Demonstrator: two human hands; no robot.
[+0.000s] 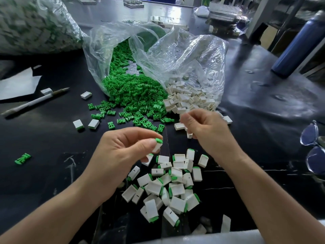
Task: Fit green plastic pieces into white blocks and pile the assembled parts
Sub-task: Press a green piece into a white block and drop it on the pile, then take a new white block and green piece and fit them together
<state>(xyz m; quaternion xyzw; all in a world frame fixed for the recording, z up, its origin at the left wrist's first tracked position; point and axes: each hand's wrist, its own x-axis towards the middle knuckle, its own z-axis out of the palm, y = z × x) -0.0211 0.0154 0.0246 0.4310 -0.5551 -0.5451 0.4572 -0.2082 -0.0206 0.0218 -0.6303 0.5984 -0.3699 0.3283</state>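
Assembled part (157, 144), white with a green end, is pinched in the left hand (123, 152) right above the pile (168, 187) by the table's (52, 173) front edge. Meanwhile the right hand (209, 131) has its fingers curled round a bare white block (189, 135).

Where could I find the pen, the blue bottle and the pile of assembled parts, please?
pen (35, 101): head view, middle of its white barrel.
bottle (295, 44): head view, middle of its blue body.
pile (177, 189): head view, a white block near its centre.
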